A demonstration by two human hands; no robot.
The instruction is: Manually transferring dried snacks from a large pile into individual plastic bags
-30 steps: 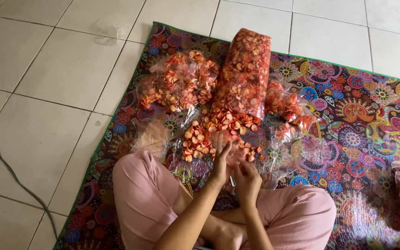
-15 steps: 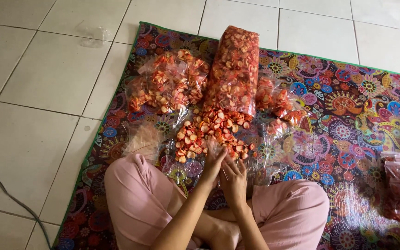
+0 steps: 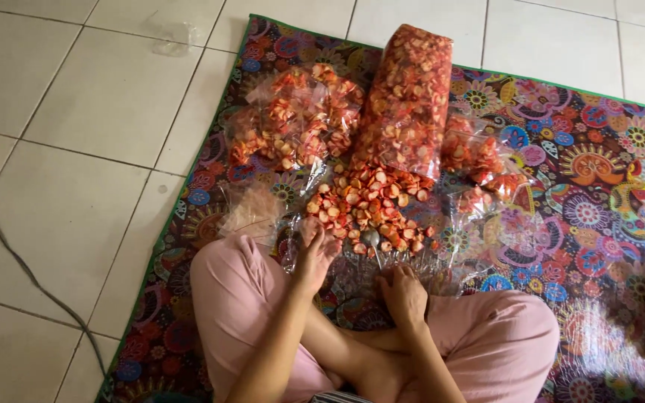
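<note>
Left hand (image 3: 315,254) pinches the clear bag (image 3: 296,250), right hand (image 3: 404,295) grips its edge; a tug could scatter the chips (image 3: 367,205)

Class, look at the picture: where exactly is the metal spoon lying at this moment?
In the head view, the spoon lies at the near edge of the loose chip pile, on clear plastic, between the left hand and right hand.

Both hands, left hand (image 3: 313,254) and right hand (image 3: 404,293), rest beside spilled red chips (image 3: 367,205).
</note>
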